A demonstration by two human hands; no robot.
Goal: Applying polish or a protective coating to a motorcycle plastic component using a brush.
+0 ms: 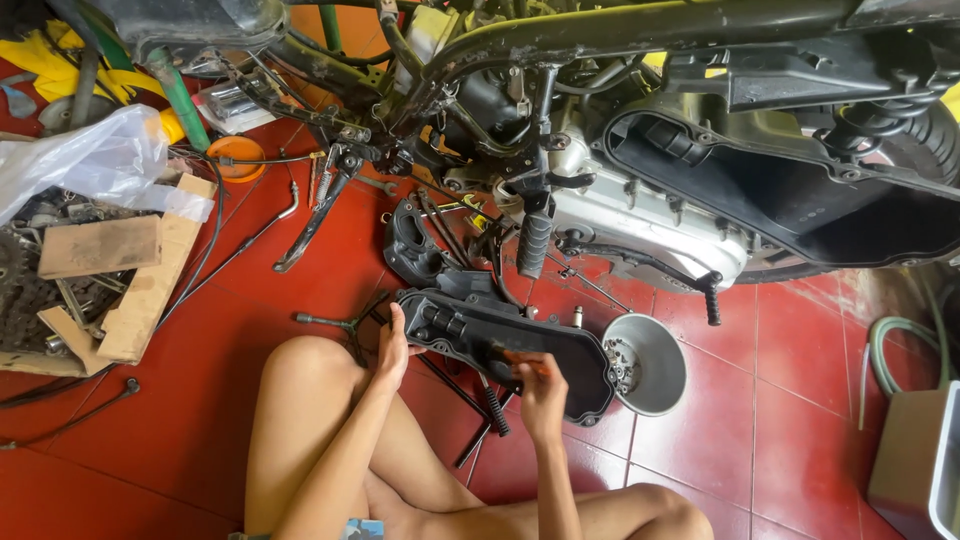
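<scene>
— Black plastic, this long cover [500, 345]? Where is it exactly?

— It lies across the red tiled floor [200, 400], between both hands, in front of the person's knees. The left hand [392, 345] grips its near end, fingers closed around the edge, I think to keep it steady.

— And the right hand [540, 385]?

— It is closed on a small brush [515, 356] with an orange handle, and the tip touches the inside of the cover. Holding it tilted toward the body probably lets the person see the inside.

— What is beside the right hand?

— A grey metal bowl [650, 365] with small parts, just to its right, easy to reach. Beyond both hands stands the stripped scooter [640, 200] with its engine case open. Far to the left of the left hand is a wooden crate [130, 290].
</scene>
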